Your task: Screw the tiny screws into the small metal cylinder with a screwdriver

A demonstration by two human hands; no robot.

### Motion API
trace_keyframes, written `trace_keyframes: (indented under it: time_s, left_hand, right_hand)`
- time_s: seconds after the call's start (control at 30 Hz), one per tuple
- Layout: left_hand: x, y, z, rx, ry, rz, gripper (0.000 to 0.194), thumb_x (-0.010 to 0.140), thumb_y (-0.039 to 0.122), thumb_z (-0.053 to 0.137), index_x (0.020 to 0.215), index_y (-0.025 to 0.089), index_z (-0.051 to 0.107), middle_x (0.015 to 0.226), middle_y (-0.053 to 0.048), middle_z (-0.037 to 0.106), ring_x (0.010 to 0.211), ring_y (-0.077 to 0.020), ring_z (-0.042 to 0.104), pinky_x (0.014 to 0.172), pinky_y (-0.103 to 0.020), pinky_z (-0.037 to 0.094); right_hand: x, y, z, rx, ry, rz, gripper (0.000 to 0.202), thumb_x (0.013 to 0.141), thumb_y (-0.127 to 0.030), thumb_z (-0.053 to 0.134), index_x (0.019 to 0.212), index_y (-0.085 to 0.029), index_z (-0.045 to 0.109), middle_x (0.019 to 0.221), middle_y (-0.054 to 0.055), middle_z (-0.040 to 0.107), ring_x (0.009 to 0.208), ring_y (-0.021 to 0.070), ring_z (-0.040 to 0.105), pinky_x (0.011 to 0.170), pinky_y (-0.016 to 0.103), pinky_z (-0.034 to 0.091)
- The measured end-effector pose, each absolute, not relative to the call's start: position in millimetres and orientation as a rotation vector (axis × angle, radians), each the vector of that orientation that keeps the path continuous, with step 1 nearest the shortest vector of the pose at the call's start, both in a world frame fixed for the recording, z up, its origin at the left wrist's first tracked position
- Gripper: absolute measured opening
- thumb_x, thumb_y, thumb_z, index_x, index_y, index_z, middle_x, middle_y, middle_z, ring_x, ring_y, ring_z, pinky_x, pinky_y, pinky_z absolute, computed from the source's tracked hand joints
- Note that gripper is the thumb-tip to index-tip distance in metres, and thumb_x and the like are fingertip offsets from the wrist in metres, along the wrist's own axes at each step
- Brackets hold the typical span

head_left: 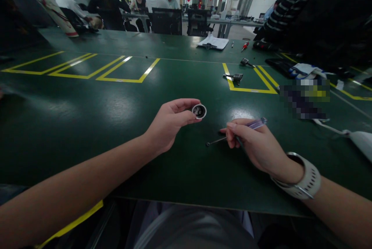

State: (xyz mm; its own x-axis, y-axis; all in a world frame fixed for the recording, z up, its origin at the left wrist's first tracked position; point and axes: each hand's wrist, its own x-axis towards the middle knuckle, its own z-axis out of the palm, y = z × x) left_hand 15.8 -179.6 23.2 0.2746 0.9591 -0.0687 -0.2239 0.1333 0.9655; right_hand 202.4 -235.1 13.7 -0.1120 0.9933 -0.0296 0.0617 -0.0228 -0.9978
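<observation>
Between the thumb and fingers of my left hand point(171, 123) is a small round metal cup-like part point(199, 111), its hollow dark inside facing me. My right hand point(250, 140) is closed around a screwdriver point(255, 123) with a clear purplish handle. The thin shaft points left, over the table, and a small dark ring-like piece point(207, 144) shows at its tip; whether it is a nut or a screw I cannot tell. The tip is below and to the right of the metal part, apart from it. A light watch band is on my right wrist.
On the green table point(116, 113), two metal parts with stems point(236, 77) lie by yellow tape lines. Farther back are a clipboard point(213, 42) and a red screwdriver point(245, 45). Gloves point(308, 71) and a white cable point(331, 126) lie right. People sit beyond the table.
</observation>
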Motion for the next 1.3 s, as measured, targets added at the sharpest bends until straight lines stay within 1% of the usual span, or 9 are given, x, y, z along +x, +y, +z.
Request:
trace_keyframes:
  time_s: [0.2,0.37,0.43,0.5,0.57,0.7,0.83,1.13,1.3]
  left_hand:
    - [15.3,-181.4,24.8,1.062,0.885,1.037,0.032,0.059,0.008,0.070,0.091,0.011,0.066,0.088,-0.006,0.069,0.083,-0.0174,0.064,0.079,-0.032,0.052]
    - [16.0,-183.3,24.1,1.066,0.878,1.024,0.032,0.059,0.009,0.071,0.090,0.012,0.067,0.090,-0.006,0.069,0.084,-0.0178,0.064,0.082,-0.034,0.050]
    - [16.2,-183.7,23.6,1.066,0.877,1.017,0.032,0.059,0.009,0.071,0.091,0.011,0.067,0.090,-0.006,0.069,0.084,-0.0176,0.064,0.082,-0.034,0.050]
    - [16.3,-183.8,23.2,1.066,0.877,1.015,0.033,0.058,0.010,0.071,0.091,0.012,0.067,0.090,-0.006,0.069,0.084,-0.0173,0.063,0.081,-0.033,0.050]
    - [16.4,-183.8,22.8,1.069,0.875,1.015,0.033,0.059,0.010,0.071,0.091,0.012,0.067,0.090,-0.006,0.069,0.085,-0.0172,0.063,0.081,-0.032,0.050]
    - [18.6,-185.9,22.5,1.078,0.871,1.023,0.030,0.059,0.009,0.070,0.089,0.012,0.067,0.091,-0.006,0.069,0.087,-0.0176,0.063,0.080,-0.032,0.050]
    - [22.5,-191.0,23.2,1.087,0.876,1.020,0.029,0.058,0.009,0.070,0.087,0.013,0.067,0.090,-0.005,0.069,0.087,-0.0177,0.063,0.082,-0.033,0.048]
    - [25.1,-197.8,22.6,1.098,0.884,1.011,0.027,0.060,0.008,0.068,0.086,0.014,0.067,0.089,-0.005,0.070,0.086,-0.0170,0.063,0.081,-0.032,0.047]
    - [26.5,-198.8,21.1,1.107,0.898,1.034,0.023,0.060,0.008,0.068,0.082,0.014,0.066,0.087,-0.004,0.070,0.083,-0.0160,0.064,0.078,-0.030,0.047]
  right_hand:
    - [204.3,-234.9,9.4,-1.253,-1.435,1.182,0.032,0.084,-0.033,0.053,0.056,-0.018,0.056,0.051,-0.002,0.053,0.053,0.0117,0.049,0.055,0.027,0.038]
    - [195.6,-243.3,13.4,-1.276,-1.733,0.852,0.033,0.087,-0.029,0.048,0.056,-0.018,0.054,0.053,-0.001,0.052,0.054,0.0128,0.050,0.055,0.028,0.040]
    - [192.9,-247.8,15.2,-1.141,-1.864,0.685,0.032,0.088,-0.024,0.046,0.057,-0.018,0.052,0.054,-0.001,0.050,0.055,0.0122,0.049,0.066,0.031,0.044]
    - [192.3,-251.4,16.9,-0.993,-1.933,0.563,0.030,0.088,-0.018,0.044,0.059,-0.017,0.051,0.055,-0.002,0.049,0.055,0.0111,0.049,0.078,0.036,0.045]
    - [193.2,-254.0,18.6,-0.890,-1.949,0.462,0.025,0.086,-0.012,0.043,0.064,-0.017,0.052,0.057,-0.002,0.050,0.055,0.0108,0.049,0.083,0.039,0.045]
    - [194.5,-256.2,20.1,-0.787,-1.985,0.264,0.013,0.082,-0.008,0.047,0.078,-0.016,0.056,0.069,0.003,0.057,0.067,0.0152,0.056,0.081,0.040,0.047]
    - [192.7,-256.3,17.6,-0.839,-2.080,0.177,0.011,0.083,-0.009,0.049,0.085,-0.017,0.056,0.077,0.006,0.060,0.079,0.0186,0.057,0.080,0.040,0.048]
    - [188.7,-253.9,14.9,-0.817,-2.206,0.104,0.008,0.082,-0.007,0.050,0.084,-0.012,0.056,0.077,0.009,0.060,0.076,0.0185,0.053,0.073,0.037,0.047]
    - [187.1,-254.2,13.8,-0.826,-2.243,0.035,0.008,0.084,-0.009,0.049,0.084,-0.013,0.055,0.076,0.008,0.060,0.075,0.0186,0.053,0.070,0.037,0.047]
